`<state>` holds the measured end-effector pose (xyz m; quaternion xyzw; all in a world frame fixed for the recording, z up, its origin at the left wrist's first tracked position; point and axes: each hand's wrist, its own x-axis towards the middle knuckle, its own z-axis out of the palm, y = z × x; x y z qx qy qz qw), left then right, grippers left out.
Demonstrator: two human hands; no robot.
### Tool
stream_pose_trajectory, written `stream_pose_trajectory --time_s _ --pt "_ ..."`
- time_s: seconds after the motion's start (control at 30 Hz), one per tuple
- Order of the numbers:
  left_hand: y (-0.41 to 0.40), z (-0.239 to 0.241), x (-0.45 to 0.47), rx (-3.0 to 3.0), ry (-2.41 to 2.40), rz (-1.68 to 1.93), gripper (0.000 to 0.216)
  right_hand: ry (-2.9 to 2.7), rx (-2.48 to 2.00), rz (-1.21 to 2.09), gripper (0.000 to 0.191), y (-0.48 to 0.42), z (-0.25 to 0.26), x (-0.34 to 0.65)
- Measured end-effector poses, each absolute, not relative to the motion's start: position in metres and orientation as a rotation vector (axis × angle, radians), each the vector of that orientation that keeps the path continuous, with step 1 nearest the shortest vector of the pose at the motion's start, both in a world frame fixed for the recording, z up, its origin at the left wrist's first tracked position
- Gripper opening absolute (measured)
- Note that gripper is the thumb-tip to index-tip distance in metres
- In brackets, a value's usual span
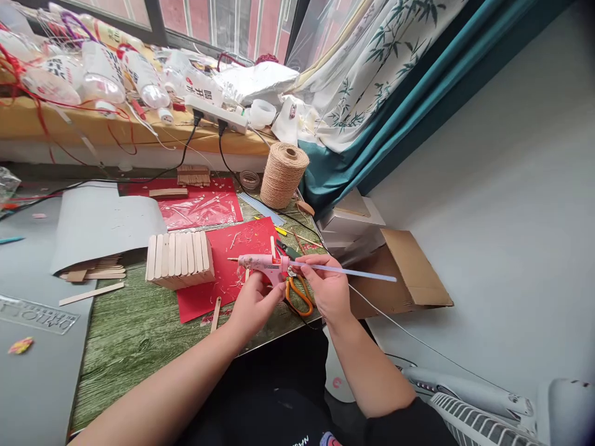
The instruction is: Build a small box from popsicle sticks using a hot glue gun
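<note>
My left hand is wrapped round the handle of a pink glue gun, held level over a red paper sheet with its nozzle pointing left. My right hand pinches a clear glue stick that enters the back of the gun and sticks out to the right. A panel of glued popsicle sticks lies just left of the gun. Orange-handled scissors lie on the table beneath my hands.
A spool of jute twine stands at the back. Grey card, loose sticks, a second red sheet and a power strip with plastic bottles on the sill. A cardboard box sits right of the table.
</note>
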<state>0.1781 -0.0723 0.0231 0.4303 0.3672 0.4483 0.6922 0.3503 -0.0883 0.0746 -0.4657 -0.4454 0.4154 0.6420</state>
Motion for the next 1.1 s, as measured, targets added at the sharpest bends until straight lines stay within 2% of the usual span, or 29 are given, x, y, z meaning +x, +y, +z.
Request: stream_pose_trajectory --time_s 0.2,0.33,0.43,0.73,0.87,1.1 --pt "-0.069 0.029 0.181 0.837 0.752 0.899 0.054 -1.243 -1.082 0.738 0.017 -0.1 0.079 0.337" --pt "-0.065 0.027 0.179 0.78 0.725 0.871 0.045 -1.372 -1.12 0.596 0.012 -0.1 0.081 0.335" --pt "-0.064 0.028 0.177 0.753 0.705 0.853 0.046 -1.455 -1.135 0.525 0.01 -0.101 0.086 0.338" --pt "-0.065 0.04 0.175 0.539 0.595 0.775 0.052 -1.381 -1.078 0.585 0.009 -0.107 0.09 0.339" --pt "-0.064 0.043 0.171 0.522 0.523 0.697 0.047 -1.396 -1.054 0.602 0.012 -0.114 0.096 0.338" --pt "-0.066 0.04 0.169 0.56 0.477 0.666 0.052 -1.487 -1.029 0.569 0.016 -0.121 0.102 0.336"
